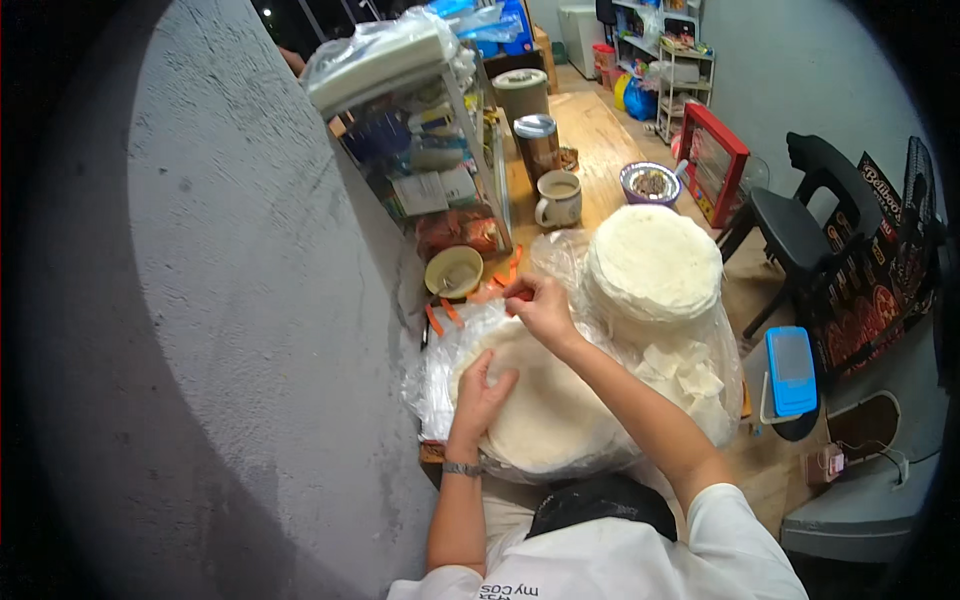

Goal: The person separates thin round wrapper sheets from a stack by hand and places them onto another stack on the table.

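Note:
My left hand (482, 394) rests with its thumb and fingers apart on the near stack of thin round white wrapper sheets (551, 420), which lies on clear plastic. Beyond that stack's far edge, my right hand (541, 306) pinches a small red item (523, 297); what it is cannot be told. Orange strips (451, 312) lie on the plastic to the left of my right hand. A yellow bowl (454, 271) with a spoon in it stands behind them. To the right rises a taller stack of round white sheets (654, 259), with torn sheet pieces (682, 375) in front of it.
A mug (559, 199), a metallic tumbler (537, 146) and a foil-lined bowl (651, 184) stand farther back on the wooden table (600, 131). A filled shelf rack (442, 150) and a grey wall (285, 262) bound the left side. A black chair (795, 225) stands to the right.

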The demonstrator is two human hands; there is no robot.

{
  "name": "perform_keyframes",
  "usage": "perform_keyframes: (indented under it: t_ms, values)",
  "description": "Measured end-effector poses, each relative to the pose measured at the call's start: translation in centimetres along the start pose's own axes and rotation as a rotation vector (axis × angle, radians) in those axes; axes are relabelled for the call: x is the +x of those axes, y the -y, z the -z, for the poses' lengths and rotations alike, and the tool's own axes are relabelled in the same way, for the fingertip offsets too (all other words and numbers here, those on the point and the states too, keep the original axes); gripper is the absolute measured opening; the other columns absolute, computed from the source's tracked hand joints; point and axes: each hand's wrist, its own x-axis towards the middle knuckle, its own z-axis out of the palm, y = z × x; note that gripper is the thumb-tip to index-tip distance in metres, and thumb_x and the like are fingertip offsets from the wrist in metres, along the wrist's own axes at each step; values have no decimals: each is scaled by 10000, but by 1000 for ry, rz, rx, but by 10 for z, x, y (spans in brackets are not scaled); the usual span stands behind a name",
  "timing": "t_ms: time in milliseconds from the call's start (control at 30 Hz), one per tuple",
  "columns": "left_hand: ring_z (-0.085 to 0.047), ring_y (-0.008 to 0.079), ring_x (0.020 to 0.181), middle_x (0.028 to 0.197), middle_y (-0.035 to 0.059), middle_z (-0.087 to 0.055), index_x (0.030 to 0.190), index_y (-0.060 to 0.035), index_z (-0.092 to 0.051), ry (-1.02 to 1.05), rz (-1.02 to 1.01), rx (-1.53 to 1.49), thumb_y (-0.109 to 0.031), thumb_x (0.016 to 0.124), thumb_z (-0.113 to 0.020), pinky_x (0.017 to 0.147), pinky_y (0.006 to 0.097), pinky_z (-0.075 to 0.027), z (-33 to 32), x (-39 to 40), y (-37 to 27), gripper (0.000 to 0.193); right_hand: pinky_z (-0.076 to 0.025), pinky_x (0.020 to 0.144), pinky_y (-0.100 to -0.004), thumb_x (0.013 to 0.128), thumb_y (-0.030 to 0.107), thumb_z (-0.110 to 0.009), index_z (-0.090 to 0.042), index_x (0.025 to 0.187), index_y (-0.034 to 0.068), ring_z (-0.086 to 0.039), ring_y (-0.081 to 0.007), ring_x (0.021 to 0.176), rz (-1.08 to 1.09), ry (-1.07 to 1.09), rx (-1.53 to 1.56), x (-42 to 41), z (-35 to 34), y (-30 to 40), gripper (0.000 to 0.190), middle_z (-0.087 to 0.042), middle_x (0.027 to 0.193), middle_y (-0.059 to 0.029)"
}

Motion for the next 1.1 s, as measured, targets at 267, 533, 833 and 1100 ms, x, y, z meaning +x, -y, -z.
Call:
perform_keyframes:
  t_ms: [267, 533, 833, 1100]
  values:
    - [-632, 89, 1003, 1158, 27, -697, 1283, 13, -624, 39, 17, -98, -70, 987, -663, 886, 258, -519, 5, -13, -16, 310, -551, 827, -480, 813, 80, -685, -762, 1001, 15, -702, -400, 950, 441, -96, -719, 30, -8, 8, 213, -733, 1033, -193]
    - [-616, 65, 983, 1073, -13, -692, 1190, -20, -680, 10, -128, -23, -73, 989, -659, 878, 234, -500, 9, -16, -41, 208, -539, 837, -460, 844, 337, -798, -701, 1148, 15, -699, -374, 940, 239, 451, -369, -42, 37, 35, 454, -724, 998, -222]
    - [-606, 43, 854, 981, -13, -691, 1122, 1, -665, -90, -33, 56, -69, 942, -736, 742, 212, -493, 36, -18, -36, 206, -536, 845, -495, 844, 144, -728, -707, 1061, -2, -691, -426, 979, 149, 179, -257, -51, 76, 13, 262, -721, 977, -243]
    - [-568, 46, 783, 940, -9, -685, 1067, -10, -662, -194, -60, 264, -82, 913, -753, 676, 234, -471, 33, -16, -14, 193, -525, 862, -515, 822, -50, -601, -574, 1241, 30, -655, -431, 1012, 290, 119, -692, -78, 76, 18, 428, -638, 1136, -220]
